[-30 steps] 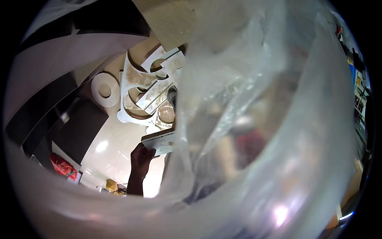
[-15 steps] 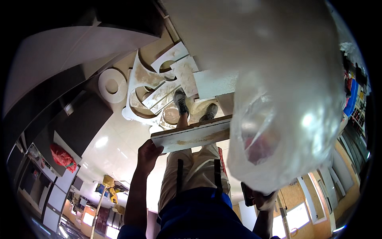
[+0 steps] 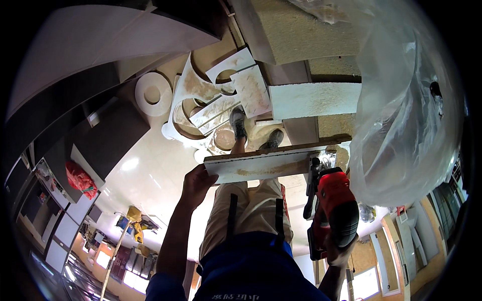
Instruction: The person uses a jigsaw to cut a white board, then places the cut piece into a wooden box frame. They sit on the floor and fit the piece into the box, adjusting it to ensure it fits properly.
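Note:
A long white board with a rough brown edge lies crosswise in front of my thighs. My left hand grips its left end, fingers and thumb closed around the corner. My right hand is wrapped round the handle of a red and black jigsaw. The jigsaw's front meets the right part of the board, where sawdust lies on the surface. The body of the tool hides its blade and some of my right fingers.
Clear plastic sheeting hangs at the right, close to the jigsaw. Beyond the board lie white offcuts with round holes, a white ring and a dusty white panel. Dark panels and a red bag are at the left.
The plastic sheeting has swung up and right, uncovering the jigsaw and the board's right end. My right hand has brought the jigsaw up to the board. The view has shifted slightly.

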The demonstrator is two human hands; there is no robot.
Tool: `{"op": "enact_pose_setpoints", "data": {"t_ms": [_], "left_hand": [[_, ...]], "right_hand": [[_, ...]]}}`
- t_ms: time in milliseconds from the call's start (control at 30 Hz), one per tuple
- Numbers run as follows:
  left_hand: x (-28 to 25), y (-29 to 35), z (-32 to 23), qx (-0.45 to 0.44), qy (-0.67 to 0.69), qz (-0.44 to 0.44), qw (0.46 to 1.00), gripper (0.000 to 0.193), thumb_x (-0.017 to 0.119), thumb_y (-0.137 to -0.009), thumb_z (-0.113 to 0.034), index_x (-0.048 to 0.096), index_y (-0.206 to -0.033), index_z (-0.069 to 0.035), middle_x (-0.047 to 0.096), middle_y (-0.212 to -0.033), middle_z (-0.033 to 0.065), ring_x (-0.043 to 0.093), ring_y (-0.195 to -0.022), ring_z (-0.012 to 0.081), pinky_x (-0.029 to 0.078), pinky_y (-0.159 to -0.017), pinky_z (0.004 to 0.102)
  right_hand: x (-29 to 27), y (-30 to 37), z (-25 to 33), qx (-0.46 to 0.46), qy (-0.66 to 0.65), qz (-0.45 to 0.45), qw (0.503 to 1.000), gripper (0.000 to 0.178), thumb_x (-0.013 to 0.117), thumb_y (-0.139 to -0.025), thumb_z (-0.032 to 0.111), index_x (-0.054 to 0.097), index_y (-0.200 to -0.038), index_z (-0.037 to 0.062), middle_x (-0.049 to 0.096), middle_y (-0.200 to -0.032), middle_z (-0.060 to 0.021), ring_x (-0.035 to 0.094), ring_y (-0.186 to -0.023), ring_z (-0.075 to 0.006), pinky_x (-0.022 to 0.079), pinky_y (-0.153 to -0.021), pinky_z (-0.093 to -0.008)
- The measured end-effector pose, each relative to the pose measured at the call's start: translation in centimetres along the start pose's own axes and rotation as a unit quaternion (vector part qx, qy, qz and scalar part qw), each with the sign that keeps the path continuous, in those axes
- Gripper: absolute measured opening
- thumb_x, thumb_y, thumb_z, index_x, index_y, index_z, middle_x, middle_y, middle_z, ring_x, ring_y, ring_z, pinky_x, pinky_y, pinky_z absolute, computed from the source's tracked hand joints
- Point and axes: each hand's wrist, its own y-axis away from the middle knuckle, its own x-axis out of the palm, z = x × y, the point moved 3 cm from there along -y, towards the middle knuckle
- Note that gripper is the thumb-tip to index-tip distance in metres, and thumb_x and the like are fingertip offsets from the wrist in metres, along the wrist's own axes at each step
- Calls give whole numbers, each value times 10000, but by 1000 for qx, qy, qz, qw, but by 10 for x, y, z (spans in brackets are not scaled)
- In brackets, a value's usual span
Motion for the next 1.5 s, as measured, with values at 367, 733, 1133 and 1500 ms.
{"op": "enact_pose_setpoints", "data": {"t_ms": [367, 733, 1133, 1500], "left_hand": [[0, -1, 0, 21, -14, 7, 1000, 320, 624, -912, -9, 555, -1221, 37, 654, -1094, 94, 615, -1015, 157, 527, -914, 337], [0, -1, -2, 31, -13, 17, 999, 304, 619, -909, 7, 562, -1206, 38, 658, -1092, 93, 615, -1015, 156, 524, -912, 327], [12, 10, -22, 35, 33, -8, 999, 306, 596, -904, 48, 566, -1208, 43, 658, -1107, 99, 616, -1027, 156, 514, -925, 320], [0, -1, -1, 29, 2, 17, 999, 321, 593, -910, 36, 557, -1229, 43, 655, -1116, 101, 613, -1040, 161, 515, -935, 333]], "right_hand": [[4, 10, -14, -24, 18, -176, 984, 173, 589, -710, -19, 560, -876, 18, 548, -683, -23, 514, -573, -103, 429, -526, -267], [-15, 23, -43, 70, 80, -15, 994, 502, 649, -756, 4, 351, -1154, -69, 524, -967, -163, 544, -789, -197, 466, -708, -366], [-14, 23, -43, 57, 67, -20, 996, 485, 644, -764, 12, 355, -1144, -76, 517, -973, -167, 538, -818, -207, 460, -732, -388], [-9, 24, -34, 65, 49, -77, 994, 472, 655, -754, 8, 376, -1122, -92, 499, -969, -158, 521, -821, -216, 442, -732, -392]]}}
